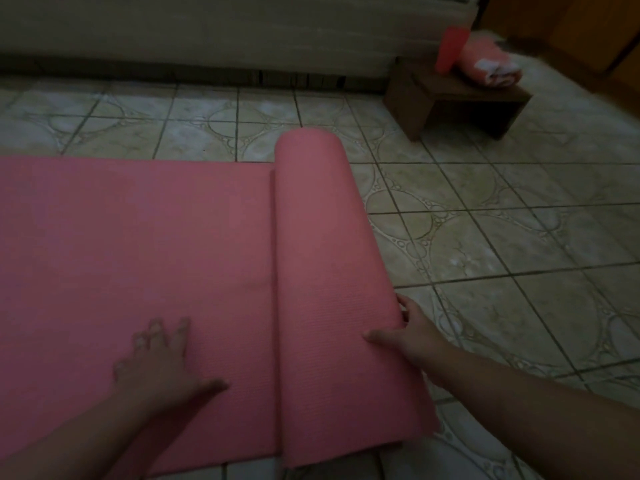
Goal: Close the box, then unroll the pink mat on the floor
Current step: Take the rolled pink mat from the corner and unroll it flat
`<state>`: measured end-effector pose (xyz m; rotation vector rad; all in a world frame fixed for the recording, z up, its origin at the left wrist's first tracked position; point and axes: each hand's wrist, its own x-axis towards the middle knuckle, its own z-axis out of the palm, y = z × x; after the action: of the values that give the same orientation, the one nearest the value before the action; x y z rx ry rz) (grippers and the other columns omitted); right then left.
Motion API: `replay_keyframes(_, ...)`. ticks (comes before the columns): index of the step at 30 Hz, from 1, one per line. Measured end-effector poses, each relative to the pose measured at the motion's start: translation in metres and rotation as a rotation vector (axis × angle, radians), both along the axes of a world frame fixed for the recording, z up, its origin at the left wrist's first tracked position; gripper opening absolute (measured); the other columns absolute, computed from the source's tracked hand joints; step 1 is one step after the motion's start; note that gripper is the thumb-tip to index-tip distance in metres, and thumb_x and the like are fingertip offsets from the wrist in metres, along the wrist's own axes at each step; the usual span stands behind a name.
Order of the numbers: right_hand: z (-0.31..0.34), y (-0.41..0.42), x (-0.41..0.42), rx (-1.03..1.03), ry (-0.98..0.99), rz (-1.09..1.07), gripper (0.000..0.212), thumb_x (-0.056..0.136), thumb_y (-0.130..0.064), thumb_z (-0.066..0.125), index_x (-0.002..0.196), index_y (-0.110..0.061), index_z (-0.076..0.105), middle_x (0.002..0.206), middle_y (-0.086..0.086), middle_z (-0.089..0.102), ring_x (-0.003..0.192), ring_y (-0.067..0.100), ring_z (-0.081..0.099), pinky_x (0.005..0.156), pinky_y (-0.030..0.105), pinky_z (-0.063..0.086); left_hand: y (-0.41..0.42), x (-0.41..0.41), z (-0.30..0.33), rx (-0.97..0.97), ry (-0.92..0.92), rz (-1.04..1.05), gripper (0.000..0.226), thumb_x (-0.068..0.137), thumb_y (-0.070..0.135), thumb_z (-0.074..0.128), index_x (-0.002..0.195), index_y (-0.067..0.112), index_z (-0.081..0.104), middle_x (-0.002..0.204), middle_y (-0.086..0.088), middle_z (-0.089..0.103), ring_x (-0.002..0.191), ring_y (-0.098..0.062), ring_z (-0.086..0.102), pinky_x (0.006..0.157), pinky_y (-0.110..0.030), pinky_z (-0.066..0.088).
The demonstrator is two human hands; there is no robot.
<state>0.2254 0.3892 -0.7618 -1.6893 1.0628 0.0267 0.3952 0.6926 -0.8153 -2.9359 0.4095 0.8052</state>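
The pink mat (pixel 138 244) lies partly unrolled on the tiled floor, its flat part stretching to the left. The remaining roll (pixel 325 271) lies along the flat part's right edge, running from near to far. My left hand (pixel 159 358) rests flat on the unrolled part with fingers spread. My right hand (pixel 408 334) grips the right side of the roll near its close end, thumb on top and fingers curled around the side. No box shows in this view.
Patterned floor tiles (pixel 502 230) extend to the right of the roll. A low wooden stool (pixel 450 102) stands at the far right, carrying a red cylinder (pixel 450 50) and a pink folded cloth (pixel 491 67). A pale sofa or bed base (pixel 207 36) runs along the back.
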Motion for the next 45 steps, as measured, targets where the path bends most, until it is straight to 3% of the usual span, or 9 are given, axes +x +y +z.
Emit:
replay_keyframes(4, 0.004, -0.007, -0.004, 0.103, 0.007, -0.027, 0.111, 0.043, -0.033, 0.083, 0.142, -0.017, 0.036, 0.126, 0.011, 0.058, 0.104, 0.023, 0.063, 0.087, 0.04, 0.055, -0.015, -0.006, 0.003, -0.069, -0.011, 0.096, 0.131, 0.046, 0.096, 0.036, 0.149, 0.026, -0.006, 0.158, -0.014, -0.012, 0.145, -0.037, -0.001, 0.113, -0.056, 0.017)
replay_keyframes(9, 0.011, 0.009, 0.027, -0.226, 0.082, 0.034, 0.107, 0.049, -0.068, 0.061, 0.143, -0.022, 0.039, 0.136, 0.012, 0.05, 0.122, 0.029, 0.051, 0.104, 0.045, 0.042, -0.041, -0.019, -0.005, -0.17, -0.049, 0.217, 0.106, 0.07, 0.084, 0.032, 0.149, 0.018, 0.006, 0.158, -0.017, -0.002, 0.144, -0.04, 0.002, 0.111, -0.06, 0.017)
replay_keyframes(13, 0.023, 0.033, 0.062, -0.28, 0.255, 0.077, 0.13, 0.046, -0.08, 0.067, 0.15, -0.021, 0.016, 0.15, 0.015, 0.034, 0.137, 0.034, 0.034, 0.112, 0.05, 0.03, -0.052, -0.022, -0.011, -0.212, -0.073, 0.246, 0.071, 0.092, 0.057, 0.027, 0.148, 0.015, 0.015, 0.158, -0.017, 0.001, 0.143, -0.042, 0.004, 0.11, -0.061, 0.015)
replay_keyframes(18, 0.022, 0.061, 0.082, -0.329, 0.502, 0.203, 0.151, 0.041, -0.078, 0.074, 0.149, -0.028, -0.019, 0.157, 0.026, -0.001, 0.146, 0.038, 0.003, 0.116, 0.055, 0.009, -0.055, -0.021, -0.013, -0.205, -0.095, 0.266, 0.061, 0.096, 0.041, 0.032, 0.147, 0.011, 0.018, 0.157, -0.019, 0.003, 0.142, -0.044, 0.004, 0.111, -0.061, 0.015)
replay_keyframes(22, 0.013, 0.052, 0.08, -0.439, 0.54, 0.228, 0.15, 0.04, -0.073, 0.079, 0.149, -0.025, -0.012, 0.153, 0.023, 0.02, 0.141, 0.036, 0.022, 0.112, 0.05, 0.023, -0.061, -0.02, -0.014, -0.266, -0.129, 0.24, 0.057, 0.094, 0.034, 0.04, 0.144, 0.011, 0.027, 0.156, -0.022, 0.009, 0.142, -0.042, 0.008, 0.112, -0.059, 0.015)
replay_keyframes(26, 0.012, 0.02, 0.067, -0.495, 0.433, 0.199, 0.142, 0.036, -0.069, 0.083, 0.145, -0.029, 0.002, 0.141, 0.012, 0.043, 0.129, 0.031, 0.044, 0.104, 0.047, 0.035, -0.07, -0.016, -0.013, -0.246, -0.109, 0.212, 0.062, 0.093, 0.045, 0.036, 0.147, 0.021, 0.02, 0.159, -0.014, 0.001, 0.143, -0.04, 0.006, 0.113, -0.057, 0.014)
replay_keyframes(32, 0.012, -0.019, 0.04, -0.292, 0.307, 0.115, 0.144, 0.018, -0.075, 0.075, 0.14, -0.033, 0.013, 0.138, 0.008, 0.049, 0.12, 0.028, 0.053, 0.102, 0.047, 0.042, -0.09, -0.015, -0.007, -0.196, -0.016, 0.218, 0.081, 0.084, 0.067, 0.038, 0.149, 0.028, 0.009, 0.16, -0.007, -0.007, 0.144, -0.04, 0.0, 0.112, -0.06, 0.013)
replay_keyframes(38, 0.02, -0.012, 0.031, -0.446, 0.245, 0.025, 0.102, 0.062, -0.056, 0.077, 0.144, -0.019, 0.028, 0.144, 0.013, 0.032, 0.135, 0.029, 0.032, 0.11, 0.043, 0.031, -0.092, -0.011, -0.006, -0.169, 0.027, 0.216, 0.1, 0.069, 0.078, 0.048, 0.148, 0.036, 0.004, 0.159, -0.007, -0.012, 0.143, -0.042, -0.002, 0.111, -0.063, 0.014)
replay_keyframes(45, 0.029, 0.044, 0.071, -0.388, 0.477, 0.329, 0.151, 0.044, -0.083, 0.068, 0.149, -0.022, -0.022, 0.156, 0.027, -0.017, 0.146, 0.037, -0.016, 0.115, 0.058, -0.002, -0.094, -0.014, -0.012, -0.122, -0.018, 0.184, 0.114, 0.057, 0.086, 0.049, 0.148, 0.037, 0.001, 0.159, -0.008, -0.01, 0.143, -0.042, 0.001, 0.109, -0.063, 0.019)
